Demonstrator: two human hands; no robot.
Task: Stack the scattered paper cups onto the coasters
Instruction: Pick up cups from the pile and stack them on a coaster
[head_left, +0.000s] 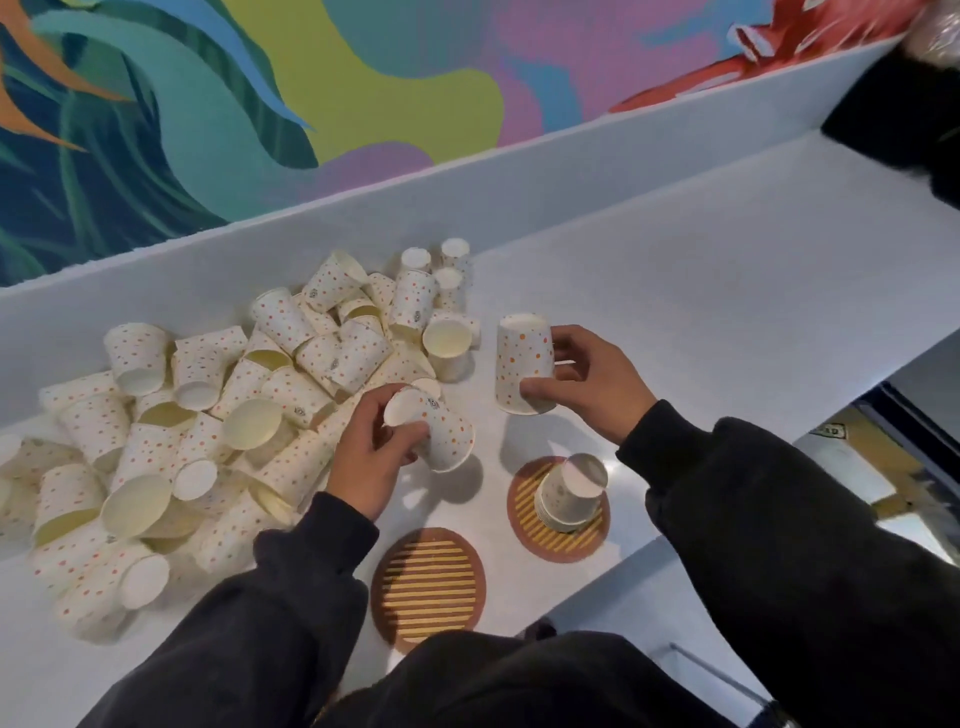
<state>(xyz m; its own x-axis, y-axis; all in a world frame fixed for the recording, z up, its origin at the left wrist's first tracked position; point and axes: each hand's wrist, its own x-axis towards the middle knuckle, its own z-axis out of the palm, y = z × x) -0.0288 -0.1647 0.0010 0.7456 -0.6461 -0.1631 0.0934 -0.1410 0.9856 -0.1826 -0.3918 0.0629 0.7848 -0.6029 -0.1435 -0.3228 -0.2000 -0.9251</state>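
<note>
Each hand has one paper cup now. The right grip (587, 384) is closed around a dotted cup (522, 364), thumb in front and fingers behind, and holds it upside down over the middle of the worktop (727, 312). The left grip (371, 447) pinches a second cup (441, 431) by its base end; this one is tilted, with the mouth pointing toward the near edge. Along the far edge, toward the left end of the worktop, lies the loose pile of cups (208, 415). Close to the near edge are two coasters: the right coaster (558, 545) carries a short stack (569, 493) of cups set mouth down, and the left coaster (428, 587) carries nothing yet. I judge that the step in hand is to put the dotted cup on that stack. To do it well, bring the cup directly above the top of the stack, keep its mouth level, and lower it straight until it sits. A light push is enough, because a hard push may jam the cups or slide the coaster. The second cup must first be turned fully mouth down, and then it can follow, or it can begin a new stack on the left coaster. The dark sleeve (779, 519) is near the stack, so the arm should pass above it and not brush it.
</note>
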